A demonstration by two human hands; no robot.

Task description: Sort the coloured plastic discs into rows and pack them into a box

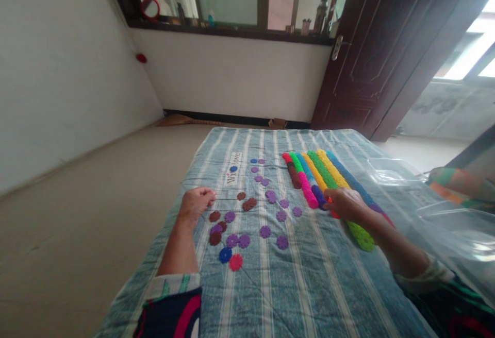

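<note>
Your left hand (198,201) has its fingertips pressed together beside the loose brown discs (249,204); you cannot tell whether they pinch anything. Your right hand (345,203) curls at the near end of the multicoloured disc rows (324,169), its grip unclear. Purple discs (282,242) lie scattered between your hands on the striped cloth (294,286), left of the clear plastic containers (390,173).

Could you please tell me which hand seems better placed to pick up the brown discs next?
The left hand, most likely: it is close beside the brown discs, while the right hand is farther off, at the colourful rows. Whether the left already pinches something is unclear.
</note>
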